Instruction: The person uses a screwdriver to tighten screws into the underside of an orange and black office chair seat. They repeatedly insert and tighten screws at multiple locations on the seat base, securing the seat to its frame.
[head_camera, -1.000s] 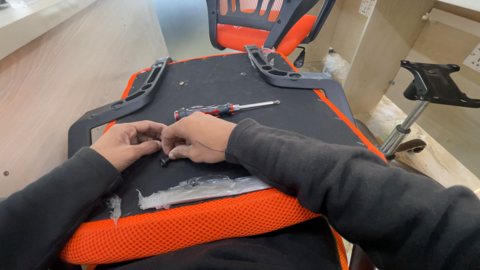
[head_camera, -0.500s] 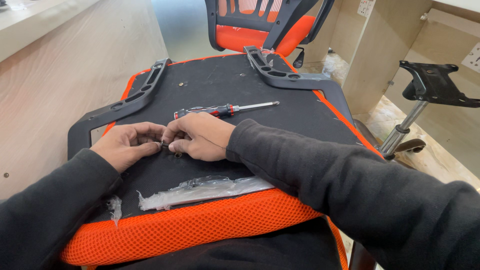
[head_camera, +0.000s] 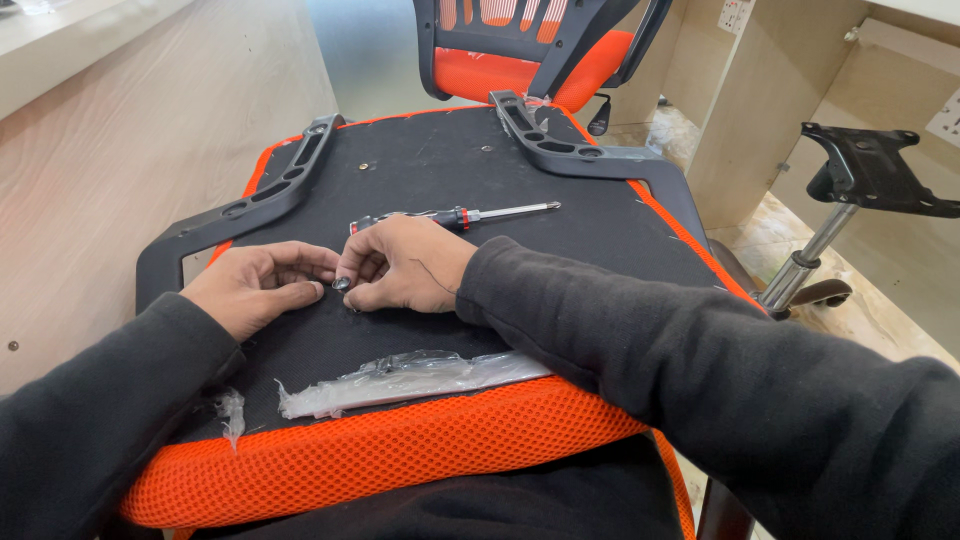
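An upturned orange chair seat with a black underside (head_camera: 420, 170) lies in front of me. On its near half my left hand (head_camera: 255, 288) and my right hand (head_camera: 405, 265) meet, fingertips together around a small dark screw or bolt (head_camera: 342, 285). Which hand grips it I cannot tell. A screwdriver with a clear and red handle (head_camera: 450, 215) lies just beyond my right hand, tip pointing right. Two black armrests are fixed to the seat, one on the left (head_camera: 245, 205) and one on the right (head_camera: 575, 150).
A torn clear plastic bag (head_camera: 410, 375) lies near the seat's orange mesh front edge (head_camera: 380, 455). An orange and black chair back (head_camera: 530, 50) stands behind. At right a black mechanism plate on a gas cylinder (head_camera: 865, 180) stands. Wooden panels flank both sides.
My right hand's fingers have shifted slightly left toward my left hand, and the small dark screw now shows between the fingertips. The screwdriver has not moved.
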